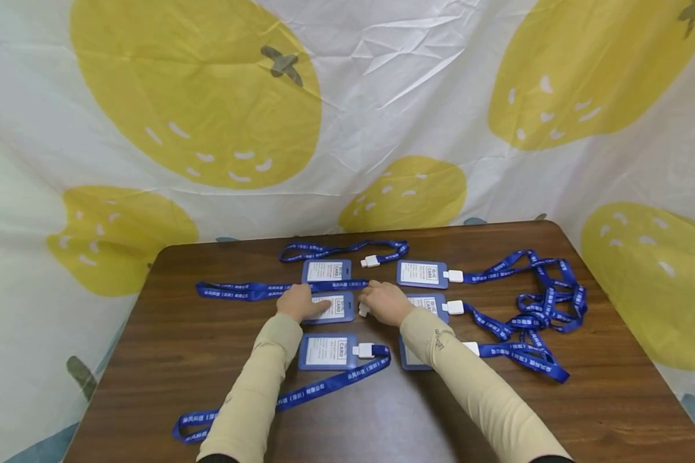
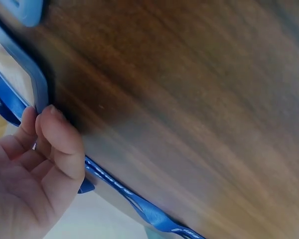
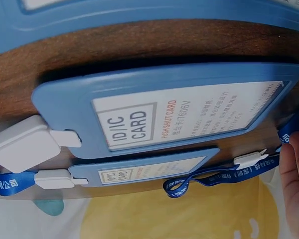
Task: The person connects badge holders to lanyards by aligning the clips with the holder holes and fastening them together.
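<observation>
My left hand [image 1: 298,303] grips the left edge of a blue badge holder [image 1: 342,315] in the middle of the left column, its thumb lying over the card. In the left wrist view, curled fingertips meet the edge of that holder [image 2: 32,74]. Just right of it, my right hand [image 1: 384,302] pinches the end of a blue lanyard [image 1: 255,291] near its white clip [image 1: 363,310]. This clip is apart from the holder's slotted end. In the right wrist view, only part of the right hand [image 3: 295,179] shows at the edge, with blue strap at the fingers.
Below lies a holder [image 1: 327,352] clipped to its lanyard [image 1: 336,382]. Behind, another holder [image 1: 324,267] has a loose lanyard [image 1: 307,249] with a white clip [image 1: 370,261]. Rightward, several clipped holders [image 1: 421,274] trail tangled lanyards [image 1: 547,302]. A patterned cloth [image 1: 359,96] hangs behind the table.
</observation>
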Motion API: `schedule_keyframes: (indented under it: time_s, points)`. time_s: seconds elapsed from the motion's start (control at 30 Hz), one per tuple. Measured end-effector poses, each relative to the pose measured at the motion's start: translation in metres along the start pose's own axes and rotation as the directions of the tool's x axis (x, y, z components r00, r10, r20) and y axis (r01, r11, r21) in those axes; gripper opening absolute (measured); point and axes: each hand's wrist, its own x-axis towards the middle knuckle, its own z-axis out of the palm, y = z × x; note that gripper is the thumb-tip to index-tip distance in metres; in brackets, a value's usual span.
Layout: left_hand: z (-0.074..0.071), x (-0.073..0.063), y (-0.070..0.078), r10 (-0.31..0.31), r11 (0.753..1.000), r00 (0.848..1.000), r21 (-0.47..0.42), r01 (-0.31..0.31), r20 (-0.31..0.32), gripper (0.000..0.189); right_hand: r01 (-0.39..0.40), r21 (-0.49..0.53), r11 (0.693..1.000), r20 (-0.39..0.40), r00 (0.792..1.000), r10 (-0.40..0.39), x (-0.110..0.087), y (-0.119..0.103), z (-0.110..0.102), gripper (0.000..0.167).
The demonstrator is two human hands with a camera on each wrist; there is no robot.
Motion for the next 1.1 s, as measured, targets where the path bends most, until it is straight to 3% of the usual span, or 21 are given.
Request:
schedule_keyframes:
  time_s: [0.63, 1.1]
  points:
    - [-0.0013, 0.0064, 0.0001, -0.032, 0.999, 0.998, -0.004, 0.032, 0.063, 0.063, -0.107, -0.055, 0.993, -0.003, 0.994, 0.107, 0.0044, -0.002, 0.0059, 0.022]
    - [-0.0036, 0.0013, 0.0015, -0.032, 0.999, 0.998, -0.018, 0.033, 0.053, 0.067, -0.146, -0.043, 0.988, -0.011, 0.989, 0.146, 0.0085, -0.008, 0.0055, 0.025]
